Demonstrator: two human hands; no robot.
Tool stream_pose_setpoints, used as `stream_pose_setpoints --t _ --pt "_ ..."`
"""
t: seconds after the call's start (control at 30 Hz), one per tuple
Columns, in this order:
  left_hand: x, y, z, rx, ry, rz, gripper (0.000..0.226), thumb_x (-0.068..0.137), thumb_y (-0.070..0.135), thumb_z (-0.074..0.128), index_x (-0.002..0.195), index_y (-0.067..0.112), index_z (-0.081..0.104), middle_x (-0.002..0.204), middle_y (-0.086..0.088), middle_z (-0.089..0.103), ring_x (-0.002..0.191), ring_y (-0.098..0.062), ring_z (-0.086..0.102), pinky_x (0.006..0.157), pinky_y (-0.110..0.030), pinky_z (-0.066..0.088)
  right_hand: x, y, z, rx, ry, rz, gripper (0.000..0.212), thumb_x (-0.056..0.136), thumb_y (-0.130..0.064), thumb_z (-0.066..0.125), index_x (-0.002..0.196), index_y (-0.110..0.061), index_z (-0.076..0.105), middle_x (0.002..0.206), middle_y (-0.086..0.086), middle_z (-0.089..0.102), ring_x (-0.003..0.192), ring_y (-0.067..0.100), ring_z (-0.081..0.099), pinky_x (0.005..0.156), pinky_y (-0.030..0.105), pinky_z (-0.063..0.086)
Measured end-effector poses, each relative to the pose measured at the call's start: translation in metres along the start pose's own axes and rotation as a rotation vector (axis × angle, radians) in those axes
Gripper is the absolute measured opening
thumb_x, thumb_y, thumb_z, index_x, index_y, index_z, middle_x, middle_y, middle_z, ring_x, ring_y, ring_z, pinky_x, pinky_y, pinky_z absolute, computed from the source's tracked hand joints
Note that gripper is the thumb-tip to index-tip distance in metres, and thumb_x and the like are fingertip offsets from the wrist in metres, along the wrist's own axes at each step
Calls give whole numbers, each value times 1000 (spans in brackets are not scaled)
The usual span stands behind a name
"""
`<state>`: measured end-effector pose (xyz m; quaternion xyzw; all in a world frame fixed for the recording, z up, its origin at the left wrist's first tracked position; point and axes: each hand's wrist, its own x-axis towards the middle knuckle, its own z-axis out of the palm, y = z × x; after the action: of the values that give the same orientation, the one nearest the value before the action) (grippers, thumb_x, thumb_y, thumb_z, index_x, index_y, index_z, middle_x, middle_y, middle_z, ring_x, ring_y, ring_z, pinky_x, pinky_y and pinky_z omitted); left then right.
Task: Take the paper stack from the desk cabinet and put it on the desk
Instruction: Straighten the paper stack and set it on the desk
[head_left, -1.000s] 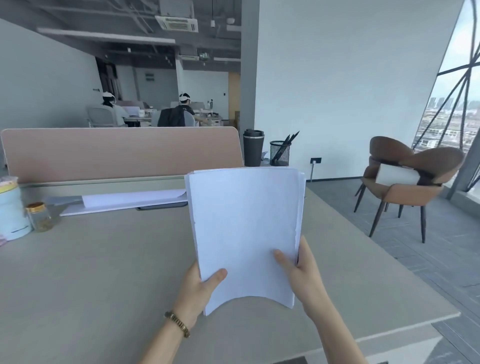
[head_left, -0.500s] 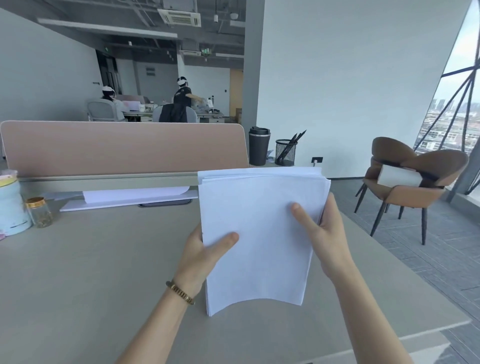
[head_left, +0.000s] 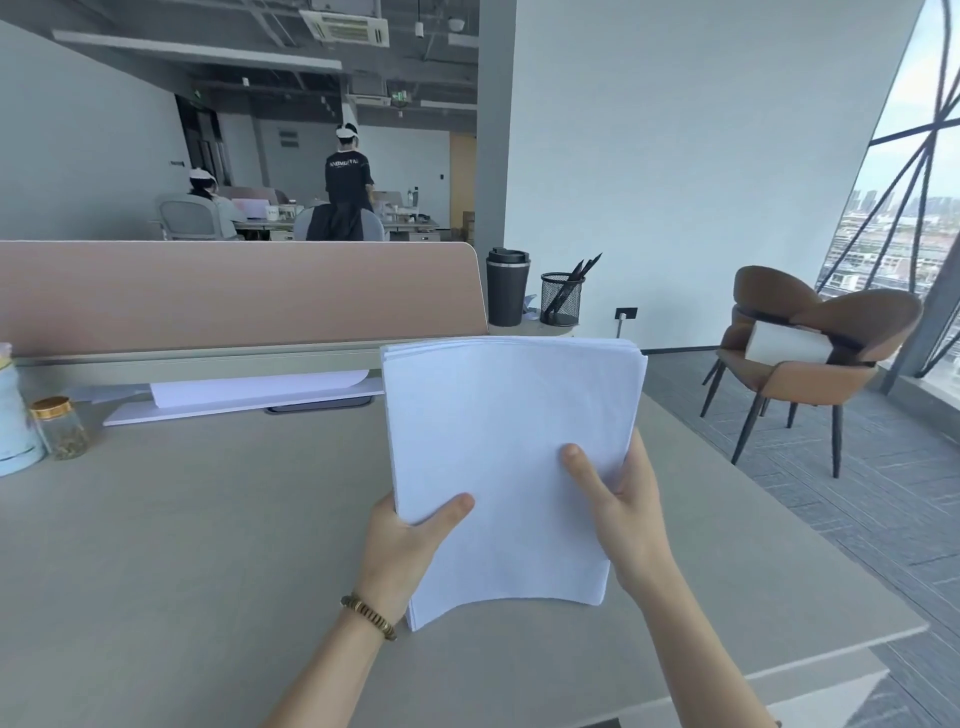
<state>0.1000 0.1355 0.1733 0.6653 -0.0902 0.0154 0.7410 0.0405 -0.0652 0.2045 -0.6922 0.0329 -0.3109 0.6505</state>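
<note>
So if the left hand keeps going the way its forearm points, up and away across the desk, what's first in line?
Beyond the paper stack that the left hand grips, probably the black travel mug and mesh pen holder at the far edge of the desk. Depth is unclear.

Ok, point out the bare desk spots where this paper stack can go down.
Widest bare desk: left of the paper stack, between the glass jar and the left hand. A narrower strip lies right of the right hand. Crowded: the back edge, with loose sheets, black tumbler and pen cup.
</note>
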Motion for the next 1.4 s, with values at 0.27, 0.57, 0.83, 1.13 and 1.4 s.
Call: stream_pose_setpoints --t 0.27,0.57,0.83,1.13,1.4 --pt "-7 -27 -4 68 -84 -135 20 81 19 81 100 23 77 96 12 81 91 -6 76 81 -28 57 -22 54 -2 4 -55 132 35 96 -30 64 131 -33 57 129 -10 69 121 13 66 102 50 52" --pt "5 -30 -4 116 -40 -166 17 81 20 81 98 21 78 95 10 81 90 -7 76 76 -24 58 -22 75 4 -81 -14 213 20 94 -37 64 115 -37 61 118 -14 73 111 9 70 95 44 55" --pt "44 -26 48 311 -118 -189 17 82 19 80 94 23 68 93 10 74 77 6 64 55 -8 46 27 84 -33 -232 17 457 17 90 -28 67 104 -19 67 109 -1 74 93 19 72 76 36 58" --pt "91 -61 126 446 -143 -362 37 73 36 82 94 8 68 93 -4 74 85 -23 71 69 -31 55 107 124 -95 -463 -23 645 30 72 -35 73 94 -14 71 104 10 75 96 30 73 88 46 60" --pt "134 -80 184 763 -125 -243 51 79 47 64 106 5 54 100 -6 67 86 -29 68 74 -36 56 172 151 -129 -668 -46 656 39 77 -38 72 98 -5 64 102 9 66 86 26 62 55 26 41"
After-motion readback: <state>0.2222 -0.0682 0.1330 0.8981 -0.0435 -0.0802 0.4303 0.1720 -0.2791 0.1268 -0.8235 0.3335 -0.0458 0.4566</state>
